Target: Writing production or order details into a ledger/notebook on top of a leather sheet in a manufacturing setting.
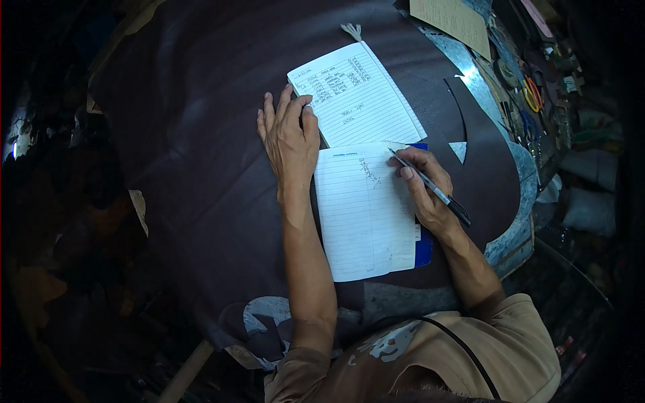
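An open lined notebook lies on a large dark brown leather sheet (pixel 201 154). Its upper page (pixel 376 121) bears several lines of handwriting, and its lower page (pixel 356 228) has a short written column near the top. A blue cover edge (pixel 422 250) shows at the right, and pale ribbon ends (pixel 351 31) stick out at the top. My left hand (pixel 292 134) rests with fingers spread at the notebook's left edge, partly on the upper page. In my right hand (pixel 433 211) is a pen (pixel 440 194), its tip close to the top right of the lower page.
A grey metal-looking tabletop (pixel 517 228) shows past the leather's curved right edge. Along the far right are orange-handled scissors (pixel 534 94) and other tools. A tan sheet with writing (pixel 453 27) lies at the upper right. Cut leather scraps (pixel 265 329) sit near my left elbow.
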{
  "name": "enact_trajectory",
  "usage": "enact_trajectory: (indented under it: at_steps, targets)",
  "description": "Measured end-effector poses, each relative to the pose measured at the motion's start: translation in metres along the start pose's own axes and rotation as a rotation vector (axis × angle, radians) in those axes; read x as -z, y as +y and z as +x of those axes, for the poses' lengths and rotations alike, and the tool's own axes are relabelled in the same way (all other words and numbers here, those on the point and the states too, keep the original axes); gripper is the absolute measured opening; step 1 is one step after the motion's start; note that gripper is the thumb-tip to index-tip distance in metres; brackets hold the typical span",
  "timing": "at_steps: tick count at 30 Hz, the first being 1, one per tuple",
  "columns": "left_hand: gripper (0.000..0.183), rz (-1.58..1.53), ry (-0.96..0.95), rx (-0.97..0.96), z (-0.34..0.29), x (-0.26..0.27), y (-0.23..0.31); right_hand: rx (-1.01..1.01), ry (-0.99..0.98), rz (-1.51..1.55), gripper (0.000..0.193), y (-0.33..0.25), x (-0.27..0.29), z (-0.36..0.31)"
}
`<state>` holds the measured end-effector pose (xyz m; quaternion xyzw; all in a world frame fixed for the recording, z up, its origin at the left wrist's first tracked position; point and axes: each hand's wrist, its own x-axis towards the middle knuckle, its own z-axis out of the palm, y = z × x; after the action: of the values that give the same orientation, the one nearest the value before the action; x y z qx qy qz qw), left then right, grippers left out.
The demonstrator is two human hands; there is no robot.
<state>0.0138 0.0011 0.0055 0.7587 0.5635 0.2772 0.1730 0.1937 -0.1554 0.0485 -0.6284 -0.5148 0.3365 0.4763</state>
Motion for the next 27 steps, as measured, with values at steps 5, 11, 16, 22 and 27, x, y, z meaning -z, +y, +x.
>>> enact_trajectory:
  at_steps: [5,11,16,22,27]
  targets:
    - [0.026,0.014,0.007,-0.016,-0.0008,-0.0009,0.0015,0.023,-0.001,-0.03,0.029,0.0044,0.001,-0.0002]
    - [0.025,-0.009,0.025,-0.028,-0.0008,-0.0021,-0.0021,0.014,-0.015,-0.02,0.031,0.002,0.0015,-0.0001]
    - [0.026,-0.009,0.023,-0.026,-0.0006,-0.0025,-0.0013,0.002,-0.016,-0.01,0.031,0.0029,0.002,-0.0004]
    - [0.027,-0.005,0.019,-0.019,-0.0008,-0.0024,-0.0014,0.006,-0.01,-0.001,0.031,0.0032,0.0011,-0.0006]
    - [0.027,-0.008,0.02,-0.023,-0.0006,-0.0022,-0.0014,0.004,-0.011,-0.001,0.032,0.002,0.0017,-0.0004]
